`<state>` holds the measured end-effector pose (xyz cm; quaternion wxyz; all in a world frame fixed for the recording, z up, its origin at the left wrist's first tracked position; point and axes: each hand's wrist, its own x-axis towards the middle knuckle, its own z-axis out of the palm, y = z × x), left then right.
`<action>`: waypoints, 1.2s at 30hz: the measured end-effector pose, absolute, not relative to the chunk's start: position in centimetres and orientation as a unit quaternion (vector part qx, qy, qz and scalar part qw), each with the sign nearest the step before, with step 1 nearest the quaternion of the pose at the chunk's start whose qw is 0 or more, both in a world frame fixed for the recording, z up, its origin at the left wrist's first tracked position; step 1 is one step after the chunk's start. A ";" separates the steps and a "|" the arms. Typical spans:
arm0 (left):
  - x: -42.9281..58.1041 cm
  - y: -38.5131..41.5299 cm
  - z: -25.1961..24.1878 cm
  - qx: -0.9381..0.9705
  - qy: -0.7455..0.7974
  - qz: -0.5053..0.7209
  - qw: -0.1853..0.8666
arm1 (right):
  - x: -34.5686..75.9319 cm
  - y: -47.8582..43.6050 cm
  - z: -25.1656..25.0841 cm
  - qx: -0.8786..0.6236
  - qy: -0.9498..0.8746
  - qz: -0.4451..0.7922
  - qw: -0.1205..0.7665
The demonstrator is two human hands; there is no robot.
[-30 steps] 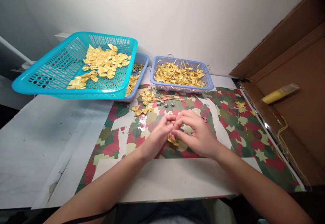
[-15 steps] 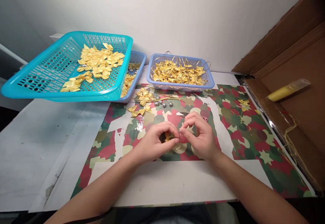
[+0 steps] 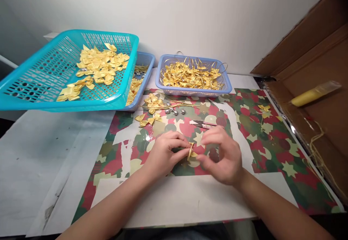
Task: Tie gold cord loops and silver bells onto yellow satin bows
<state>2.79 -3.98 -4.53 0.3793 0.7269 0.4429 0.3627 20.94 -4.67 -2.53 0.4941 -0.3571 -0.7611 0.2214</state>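
My left hand [image 3: 169,152] pinches a small gold ribbon bow [image 3: 191,152] with gold cord on it, above the patterned table cover [image 3: 231,164]. Just right of the bow, my right hand [image 3: 221,154] is apart from it, thumb and fingers spread with nothing between them. A pair of thread snips [image 3: 202,124] lies behind my hands. Farther back are loose gold bows [image 3: 153,102], several silver jingle bells [image 3: 175,112] and thin gold cords [image 3: 185,104].
A turquoise basket [image 3: 133,77] of yellow bows stands at left, overlapping a blue basket [image 3: 148,84]. Another blue basket [image 3: 193,92] at the back holds corded bows. A cardboard box wall [image 3: 307,62] with a yellow tube-shaped thing [image 3: 312,94] rises at right.
My right hand has moved right, away from my left hand, and its fingers have opened. The bow in my left fingers now shows more plainly, and the snips are uncovered.
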 end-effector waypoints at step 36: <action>2.6 -4.1 -4.2 0.716 0.460 0.310 0.422 | 20.3 -4.2 -3.1 -0.429 -0.675 0.398 0.449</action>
